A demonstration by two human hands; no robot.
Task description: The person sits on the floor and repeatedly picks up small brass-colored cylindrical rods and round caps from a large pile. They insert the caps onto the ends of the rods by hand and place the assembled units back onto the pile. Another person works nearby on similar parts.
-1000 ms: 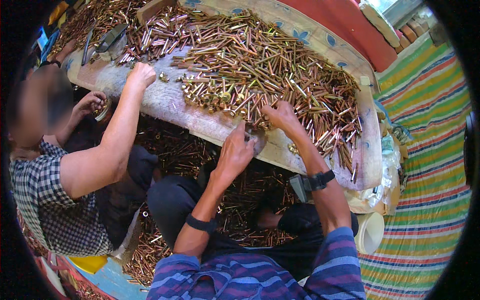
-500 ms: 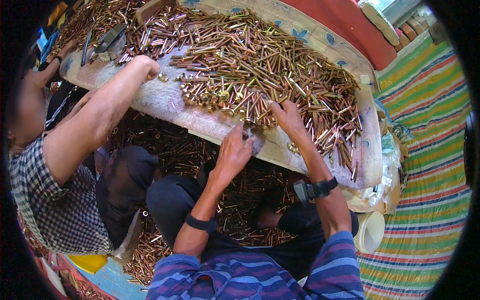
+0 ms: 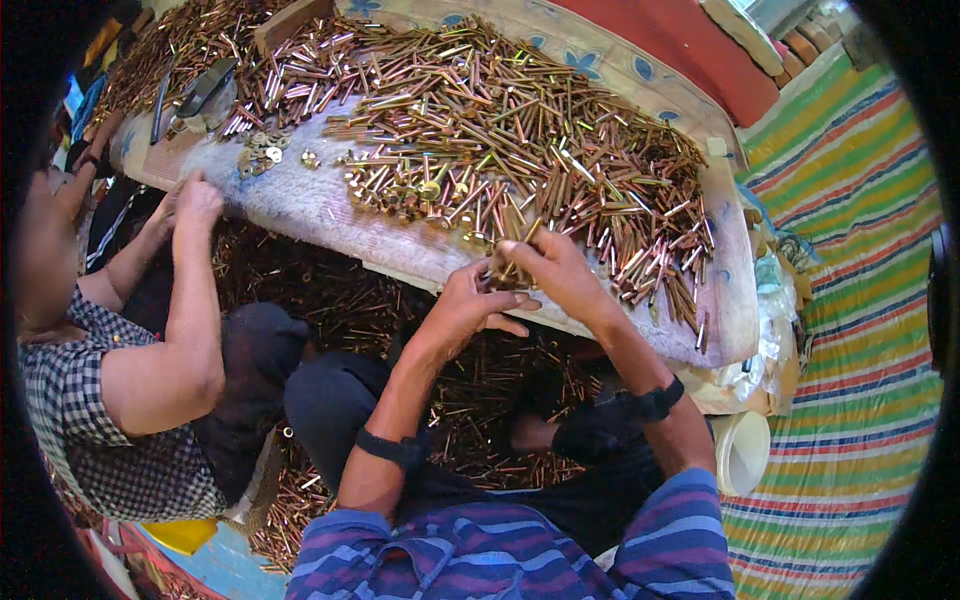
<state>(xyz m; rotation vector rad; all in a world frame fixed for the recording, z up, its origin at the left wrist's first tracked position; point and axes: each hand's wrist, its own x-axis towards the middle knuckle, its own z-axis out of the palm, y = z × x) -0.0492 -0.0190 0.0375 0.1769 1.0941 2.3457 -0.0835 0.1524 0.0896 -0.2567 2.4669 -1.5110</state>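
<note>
A large heap of long brass-coloured bolts (image 3: 540, 140) covers much of the worn, cloth-topped table (image 3: 300, 205). At its near edge my left hand (image 3: 468, 305) and my right hand (image 3: 562, 272) meet. My right hand pinches a brass-coloured bolt (image 3: 517, 240) with thumb and fingers, its shaft pointing up toward the heap. The left hand is curled just beside it, its lower fingers partly extended; what lies between thumb and forefinger is hidden. Close by, several bolts carry wide round washers near their heads (image 3: 430, 190).
On my left a person in a checked shirt (image 3: 110, 400) works with both hands together at the table edge. Flat washers (image 3: 262, 152) lie on the cloth. More bolts (image 3: 500, 400) cover the ground below. A white bucket (image 3: 741, 452) stands at right beside a striped sheet (image 3: 840, 350).
My hands have come together at the table edge, the right moving inward from the heap with a bolt. The co-worker's reaching arm has drawn back, exposing washers.
</note>
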